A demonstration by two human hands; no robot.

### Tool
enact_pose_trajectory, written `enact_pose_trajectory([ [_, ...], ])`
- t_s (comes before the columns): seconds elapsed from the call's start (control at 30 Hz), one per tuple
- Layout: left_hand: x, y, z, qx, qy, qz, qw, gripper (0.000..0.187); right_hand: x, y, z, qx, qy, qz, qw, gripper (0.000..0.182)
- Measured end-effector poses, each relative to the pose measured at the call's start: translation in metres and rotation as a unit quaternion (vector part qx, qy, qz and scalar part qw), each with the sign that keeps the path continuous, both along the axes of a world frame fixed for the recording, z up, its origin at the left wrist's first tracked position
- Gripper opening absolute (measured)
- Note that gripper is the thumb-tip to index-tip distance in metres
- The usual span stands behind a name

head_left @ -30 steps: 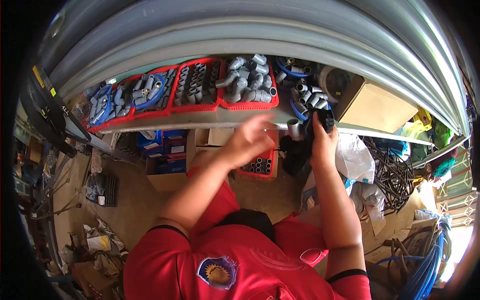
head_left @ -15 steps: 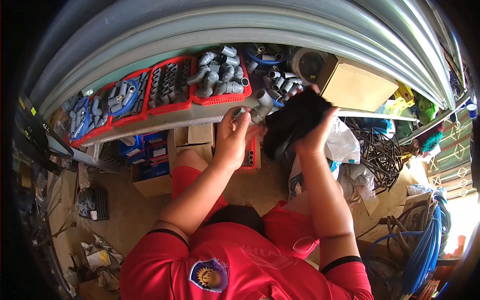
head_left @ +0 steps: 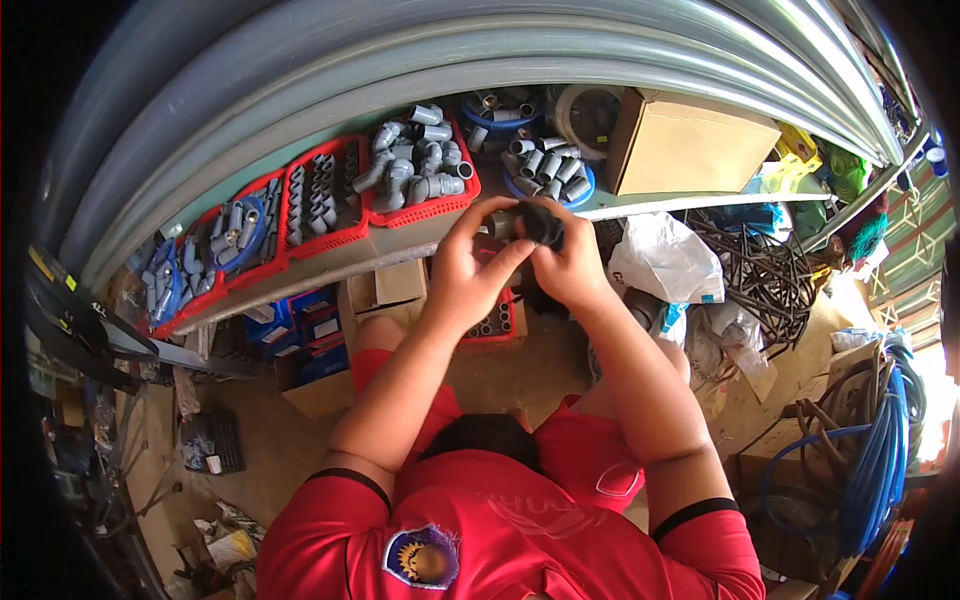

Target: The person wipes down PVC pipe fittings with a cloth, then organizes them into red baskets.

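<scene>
Grey plastic pipe fittings fill a row of baskets along a long shelf (head_left: 398, 240). At the shelf's left end, small fittings lie in a round blue plastic basket (head_left: 177, 285). Beside it, to the right, a second blue plastic basket (head_left: 240, 262) holds more. Below the shelf, blue boxes (head_left: 316, 331) sit in an open brown cardboard carton. Next along the shelf is a red plastic basket (head_left: 328, 243) with short dark-grey fittings standing in rows, then a red slatted basket (head_left: 428, 211) heaped with larger, curved grey fittings, close to the front edge.

Just in front of that edge, right of the heaped basket, the two hands meet. The left hand (head_left: 468, 268) has its fingers and thumb curled around a grey plastic fitting (head_left: 498, 225), partly hidden by the fingers. The right hand (head_left: 570, 262) grips a black item (head_left: 541, 226) against the fitting's right side; its material is hard to tell.

Behind the hands, at the front edge, a blue round basket (head_left: 591, 183) holds grey fittings. Farther right, a plain brown cardboard box (head_left: 692, 150) stands on the shelf. Below the front edge there, a white plastic bag (head_left: 664, 262) lies near a tangle of thin dark hoses (head_left: 765, 285). At far right hangs a coil of bright blue tubing (head_left: 880, 465).
</scene>
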State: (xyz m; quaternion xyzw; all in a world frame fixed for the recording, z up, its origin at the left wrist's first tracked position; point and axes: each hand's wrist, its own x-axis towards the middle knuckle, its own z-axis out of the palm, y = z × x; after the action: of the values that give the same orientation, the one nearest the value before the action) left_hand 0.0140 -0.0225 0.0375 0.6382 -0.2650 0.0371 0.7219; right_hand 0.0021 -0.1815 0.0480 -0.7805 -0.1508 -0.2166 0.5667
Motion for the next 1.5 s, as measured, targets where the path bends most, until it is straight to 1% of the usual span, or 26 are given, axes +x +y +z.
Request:
enact_pose_trajectory([
  [0.1,-0.012,-0.015,-0.006,-0.060,0.014,0.013,0.998,0.040,-0.005,0.003,0.000,0.052,0.047,-0.060,0.996,0.022],
  [0.17,-0.015,-0.023,-0.015,-0.077,-0.013,0.047,0.996,0.034,-0.005,0.007,-0.003,0.242,0.095,-0.038,0.965,0.034],
  [0.27,-0.011,-0.031,-0.019,-0.074,-0.057,0.150,0.984,0.033,-0.002,0.007,-0.005,0.538,0.176,0.051,0.823,0.060],
  [0.3,-0.009,-0.031,-0.020,-0.117,0.006,0.162,0.980,0.034,-0.005,0.004,0.002,0.583,0.199,0.098,0.782,0.064],
  [0.4,-0.005,-0.032,-0.009,-0.301,0.158,0.099,0.935,0.033,0.000,0.013,-0.008,0.368,0.065,0.039,0.927,0.053],
  [0.5,0.001,-0.047,-0.018,-0.301,0.112,0.099,0.942,0.030,-0.012,0.027,-0.009,0.150,0.007,-0.008,0.989,0.060],
  [0.53,0.002,-0.047,-0.019,-0.323,0.121,0.071,0.936,0.026,-0.009,0.026,-0.012,0.205,0.051,-0.013,0.977,0.061],
  [0.57,0.005,-0.046,-0.019,-0.300,0.107,0.068,0.946,0.025,-0.003,0.025,-0.011,0.190,0.015,-0.047,0.981,0.043],
  [0.63,0.014,-0.036,-0.017,-0.253,0.079,0.060,0.962,0.024,-0.004,0.007,0.010,0.163,0.053,-0.038,0.984,0.034],
  [0.77,0.022,0.006,0.003,-0.117,0.192,-0.140,0.964,0.033,0.009,-0.024,0.010,-0.070,0.006,-0.101,0.992,0.029],
  [0.8,0.015,0.006,0.019,-0.078,0.218,-0.162,0.959,0.030,0.011,-0.026,0.008,-0.093,-0.024,-0.109,0.989,0.028],
  [0.87,0.017,0.005,-0.006,0.004,0.192,-0.168,0.967,0.030,0.011,-0.026,0.002,-0.140,-0.082,-0.123,0.979,0.032],
  [0.9,0.019,0.005,-0.019,0.043,0.175,-0.169,0.969,0.033,0.005,-0.022,0.007,-0.033,-0.002,-0.129,0.991,0.036],
  [0.93,0.012,-0.004,-0.027,-0.003,0.136,-0.107,0.985,0.039,0.018,-0.021,-0.006,0.154,0.049,-0.149,0.976,0.039],
  [0.97,0.010,-0.006,-0.030,-0.060,0.150,-0.075,0.984,0.039,0.031,-0.022,-0.019,0.334,0.097,-0.163,0.923,0.043],
  [1.0,0.009,-0.008,-0.031,-0.117,0.163,-0.042,0.979,0.039,0.025,-0.030,-0.011,0.480,0.179,-0.081,0.855,0.053],
  [1.03,0.008,-0.009,-0.032,-0.174,0.177,-0.010,0.969,0.039,0.017,-0.028,0.000,0.594,0.158,0.116,0.780,0.064],
  [1.07,0.011,-0.010,-0.031,-0.238,0.229,0.004,0.944,0.039,0.015,-0.027,-0.001,0.554,0.156,0.163,0.802,0.067],
  [1.1,0.012,-0.006,-0.032,-0.212,0.222,0.005,0.952,0.041,0.015,-0.023,-0.002,0.510,0.155,0.210,0.820,0.070],
  [1.13,0.008,-0.012,-0.031,-0.205,0.231,0.009,0.951,0.036,0.018,-0.015,-0.013,0.326,0.065,0.180,0.926,0.068],
  [1.17,0.005,-0.020,-0.029,-0.198,0.239,0.012,0.951,0.031,0.019,-0.005,-0.023,0.183,0.029,0.141,0.972,0.054],
  [1.2,0.003,-0.023,-0.033,-0.138,0.170,0.045,0.975,0.026,0.011,0.000,-0.018,0.033,0.028,0.046,0.998,0.047],
  [1.23,0.000,-0.026,-0.035,-0.171,0.207,0.035,0.963,0.027,0.005,0.005,-0.014,-0.116,0.028,-0.051,0.991,0.040],
  [1.27,0.002,-0.029,-0.039,-0.150,0.176,0.076,0.970,0.028,0.006,0.011,-0.021,-0.075,-0.026,-0.106,0.991,0.031],
  [1.37,0.003,-0.029,-0.040,-0.005,0.048,0.157,0.986,0.034,0.012,0.009,-0.016,-0.107,0.034,-0.118,0.987,0.031],
  [1.5,0.005,-0.017,-0.029,0.090,-0.047,0.101,0.990,0.031,0.008,0.008,-0.010,-0.199,0.037,-0.144,0.969,0.038],
])
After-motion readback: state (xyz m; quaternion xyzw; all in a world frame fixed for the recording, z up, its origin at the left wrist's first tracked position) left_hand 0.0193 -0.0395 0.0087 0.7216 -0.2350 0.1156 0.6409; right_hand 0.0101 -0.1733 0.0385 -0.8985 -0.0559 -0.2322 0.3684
